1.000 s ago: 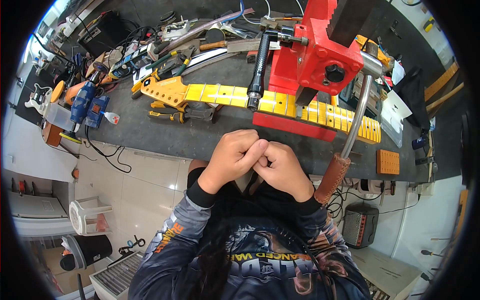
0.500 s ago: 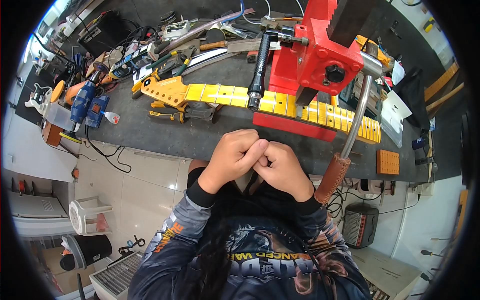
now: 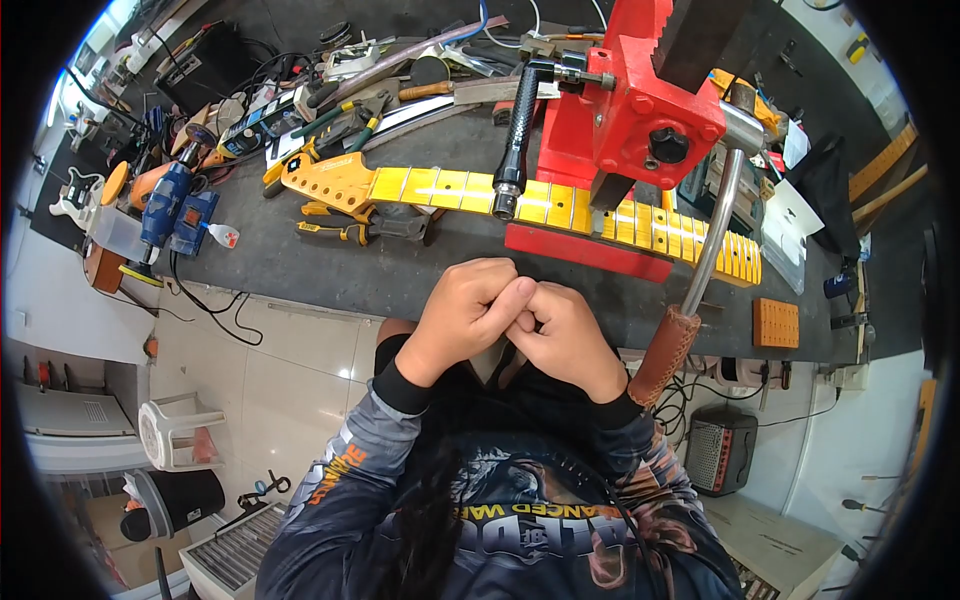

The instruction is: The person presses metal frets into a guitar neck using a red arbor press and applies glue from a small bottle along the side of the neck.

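My left hand and my right hand are held together at the front edge of the bench, knuckles touching. The fingers of both are curled closed, and no object shows in them. Just beyond them, a yellow guitar neck with metal frets lies across a red support block under a red arbor press. The press ram comes down onto the fretboard. To the right of my hands hangs the press lever with its brown leather-wrapped grip, close to my right wrist.
Yellow-and-black pliers lie beneath the headstock. Tools crowd the back of the bench, including a wooden-handled tool. At left sits a blue tool; at right, a drilled wooden block. A black-handled crank hangs over the neck.
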Demonstrator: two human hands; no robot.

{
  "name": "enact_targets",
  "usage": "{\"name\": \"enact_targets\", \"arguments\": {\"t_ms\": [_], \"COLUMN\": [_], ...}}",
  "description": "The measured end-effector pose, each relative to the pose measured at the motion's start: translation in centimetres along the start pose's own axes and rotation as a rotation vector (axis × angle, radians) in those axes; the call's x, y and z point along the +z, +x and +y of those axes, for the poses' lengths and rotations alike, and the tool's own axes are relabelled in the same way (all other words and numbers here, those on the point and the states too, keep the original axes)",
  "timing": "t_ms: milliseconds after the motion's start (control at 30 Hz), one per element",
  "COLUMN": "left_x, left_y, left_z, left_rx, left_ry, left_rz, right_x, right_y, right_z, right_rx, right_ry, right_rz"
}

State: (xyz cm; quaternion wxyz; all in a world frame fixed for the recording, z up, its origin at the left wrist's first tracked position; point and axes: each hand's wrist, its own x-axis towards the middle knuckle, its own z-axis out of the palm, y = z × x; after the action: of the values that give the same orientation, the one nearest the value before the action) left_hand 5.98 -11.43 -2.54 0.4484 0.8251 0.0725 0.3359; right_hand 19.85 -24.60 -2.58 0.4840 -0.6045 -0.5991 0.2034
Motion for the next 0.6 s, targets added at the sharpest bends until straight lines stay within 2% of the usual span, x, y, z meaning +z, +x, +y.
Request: {"name": "enact_targets", "arguments": {"t_ms": [367, 600], "left_x": [-0.3, 0.01], "left_y": [-0.01, -0.08], "left_z": [0.29, -0.15], "left_rx": [-0.039, 0.005], "left_ry": [0.021, 0.024], "left_rz": [-0.02, 0.003], "right_x": [0.05, 0.09], "right_y": [-0.05, -0.09], "right_z": [0.12, 0.16], "right_rx": [-0.002, -0.012], "right_ry": [-0.005, -0.014], "right_rz": [-0.008, 0.0]}}
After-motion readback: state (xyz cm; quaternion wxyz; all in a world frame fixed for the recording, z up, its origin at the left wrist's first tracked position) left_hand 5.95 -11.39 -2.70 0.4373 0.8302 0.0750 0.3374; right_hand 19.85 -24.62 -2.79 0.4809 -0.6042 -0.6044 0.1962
